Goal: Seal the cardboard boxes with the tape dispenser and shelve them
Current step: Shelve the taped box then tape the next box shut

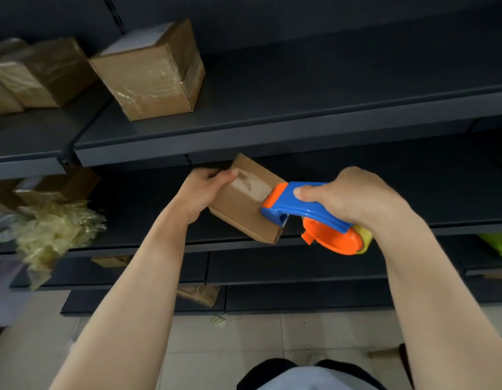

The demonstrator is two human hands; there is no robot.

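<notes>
Shelf unit (328,80): dark metal, several tiers, well beyond both sets of fingertips and filling the view.

Both forearms are raised and extended forward, bare, converging in front of the second tier.

Left hand (205,192): palm turned inward, fingers curled round the far-left end of the small box (244,218), thumb laid across its top face. Firm grip; the box is carried in the air and rests on no shelf.

Right hand (348,198): fingers wrapped round the blue handle of the tape dispenser (286,204), thumb stretched flat along the handle's top, pointing toward the left hand. Wrist bent downward.

Big box (151,71): stands on the upper tier, above and left of the left fingers, brown, glossy clear tape over its front and side. More taped boxes (41,71) sit further left, blurred.

Crumpled plastic film (55,229): yellowish heap on the second tier, well left of the left wrist.

Small box: plain brown cardboard, tilted, near corner lowest. A strip of clear tape (250,184) runs along the top face from just under the left thumb to the dispenser.

Tape dispenser: blue handle, orange nose and orange wheel cover. The nose touches the box's top face just ahead of the right thumb. A yellowish tape roll (363,235) shows below the right palm.
</notes>
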